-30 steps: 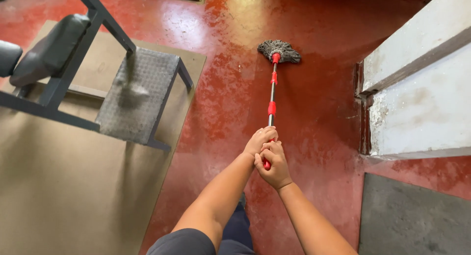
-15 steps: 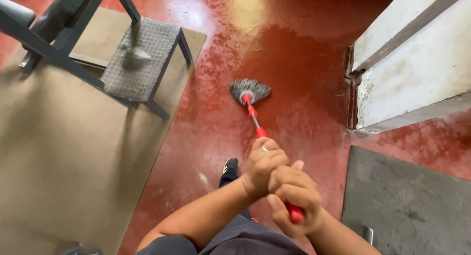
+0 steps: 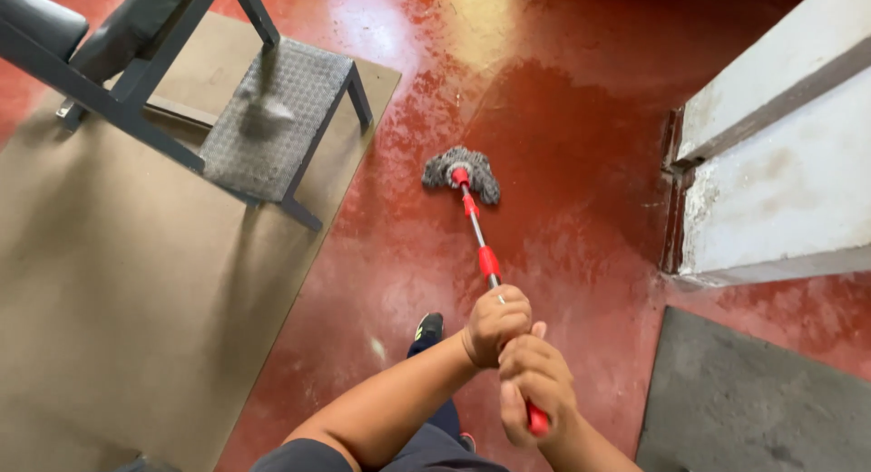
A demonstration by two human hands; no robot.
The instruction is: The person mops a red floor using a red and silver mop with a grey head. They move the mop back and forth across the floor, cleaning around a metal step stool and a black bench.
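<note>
In the head view, the left hand [image 3: 494, 324] and the right hand [image 3: 537, 381] were both closed in a firm grip around the red-and-silver handle of a mop [image 3: 478, 231], left above right, the handle slanting away from the person. Its grey string head [image 3: 461, 172] lay flat on the wet red floor [image 3: 562, 145], near a tan mat [image 3: 118, 290] bearing a dark metal bench frame [image 3: 136, 82], with a grey mat [image 3: 753, 408] and pale concrete step [image 3: 780, 181] to the right.
</note>
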